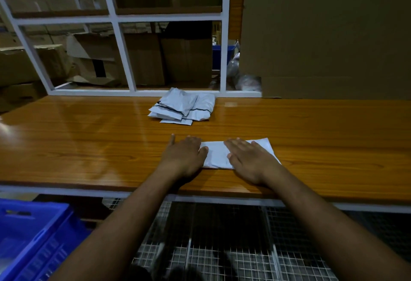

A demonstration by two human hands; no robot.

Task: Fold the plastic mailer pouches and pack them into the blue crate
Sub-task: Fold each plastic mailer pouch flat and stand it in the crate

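Fingers of right hand [249, 158] flat, pressing folded mailer pouch [216, 154]; left hand [184, 156] spread flat at its left edge, gripping nothing. Crease-pressing step. Next: lift pouch, carry to blue crate [33, 236] lower left

Dim indoor light, soft glare on a glossy wood-grain counter [89, 138]. Behind it, toward 11 o'clock, a white metal frame [121, 42] with stacked cardboard boxes [142, 58] beyond. At 2 o'clock, a tall cardboard sheet [322, 34] standing upright. Below, toward 6 o'clock, wire mesh shelving [222, 247] under the counter's near edge.
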